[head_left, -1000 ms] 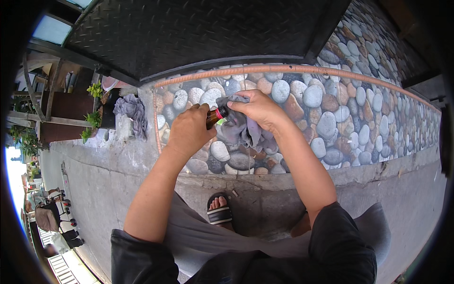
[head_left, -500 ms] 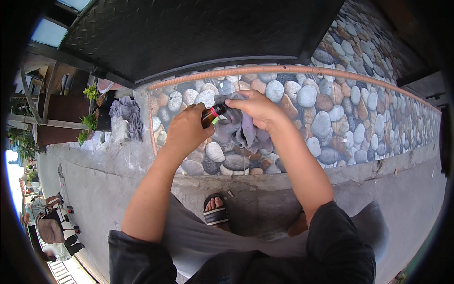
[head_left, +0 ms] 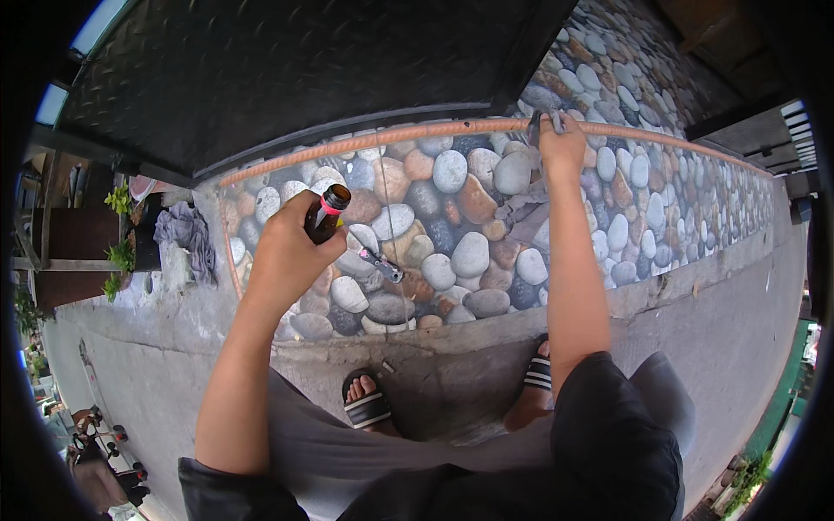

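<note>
1. L hand: fingers wrapped round brown bottle, neck w/ pink band poking out, mouth tipped toward cam; bottle's over L part of pebble-print surface.
2. R hand: arm stretched fwd, fingers closed on grey cloth. Overlaps orange trim in view; can't tell height above it.
3. Edges: trim runs along far side, black textured panel just beyond. Near side ends at concrete edge, sandals just below.
4. Room: hands well apart, wide stretch of pebble print btwn forearms; small tool lies there, just R of bottle. More pebble print past R forearm.
5. L side tighter: crumpled rag & plants past surface's L edge, apart from L hand.
6. Hidden: bottle's lower body, behind L hand; contents can't be made out.
7. R fingertips blurry, cloth there mostly covered. Greyish fabric patch partly behind R forearm; can't tell if same piece.
8. Cut off: panel's top, by frame; stroller lower L, dark & warped at rim.
</note>
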A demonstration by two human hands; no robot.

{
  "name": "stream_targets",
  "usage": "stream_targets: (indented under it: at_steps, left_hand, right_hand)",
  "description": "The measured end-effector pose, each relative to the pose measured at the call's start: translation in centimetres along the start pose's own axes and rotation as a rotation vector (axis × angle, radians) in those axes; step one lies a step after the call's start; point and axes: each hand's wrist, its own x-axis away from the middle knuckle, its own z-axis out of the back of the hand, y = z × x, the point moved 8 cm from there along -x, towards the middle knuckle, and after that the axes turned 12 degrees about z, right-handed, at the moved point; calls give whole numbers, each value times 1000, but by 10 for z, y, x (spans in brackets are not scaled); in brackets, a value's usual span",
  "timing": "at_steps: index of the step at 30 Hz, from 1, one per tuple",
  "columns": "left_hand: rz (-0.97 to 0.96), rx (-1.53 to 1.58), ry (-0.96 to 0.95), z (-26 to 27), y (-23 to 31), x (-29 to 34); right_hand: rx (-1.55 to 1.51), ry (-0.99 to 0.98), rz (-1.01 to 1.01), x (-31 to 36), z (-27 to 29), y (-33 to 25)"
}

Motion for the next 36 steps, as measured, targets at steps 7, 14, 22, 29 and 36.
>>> stream_targets:
  at_steps: [7, 14, 22, 29, 36]
  left_hand:
    - [-4, 7, 34, 2, 5, -6]
    - [-4, 0, 10, 0, 1, -8]
    - [33, 4, -63, -8, 3, -10]
    - [44, -1, -54, -1, 4, -5]
    - [51, 31, -65, -1, 3, -5]
  right_hand:
    - [49, 124, 279, 73, -99, -12]
    - [590, -187, 747, 96, -127, -21]
    - [695, -313, 617, 92, -128, -27]
    - [728, -321, 709, 108, -135, -31]
    - [704, -355, 647, 97, -126, -13]
